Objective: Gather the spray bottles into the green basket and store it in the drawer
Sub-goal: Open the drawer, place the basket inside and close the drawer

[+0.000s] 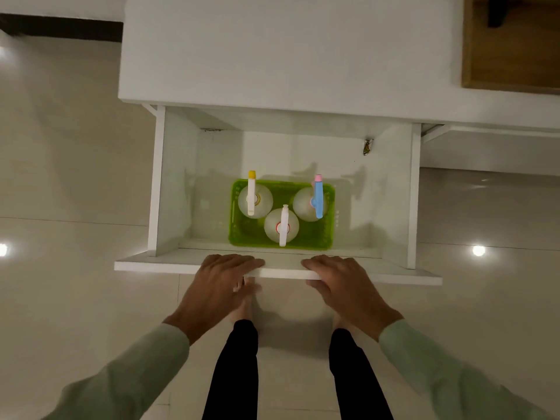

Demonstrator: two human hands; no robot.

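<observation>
We look straight down into an open white drawer (397,192) pulled out from under a white cabinet top (272,47). The green basket (328,234) sits on the drawer floor against the front wall, about midway between the drawer's left and right walls, with bare floor behind it toward the back. Three clear spray bottles stand upright inside it: the one with the yellow nozzle (251,193) in the basket's back left corner, the one with the blue head and pink tip (318,197) in the back right corner, and the all-white one (283,225) at the front middle, just beside the other two. Our left hand (221,286) rests on the top edge of the drawer front (151,265), left of centre, fingers laid flat over the edge and the thumb below it against the outer face; its grip is loose, wrapped only on that panel. Our right hand (342,283) lies on the same edge right of centre, fingers spread over the top and thumb tucked under, holding nothing but the panel. The hands are apart, with bare edge between them. Pale green sleeves (430,365) cover both forearms, and black-trousered legs (239,368) stand on the glossy tiled floor (60,177) below the drawer.
</observation>
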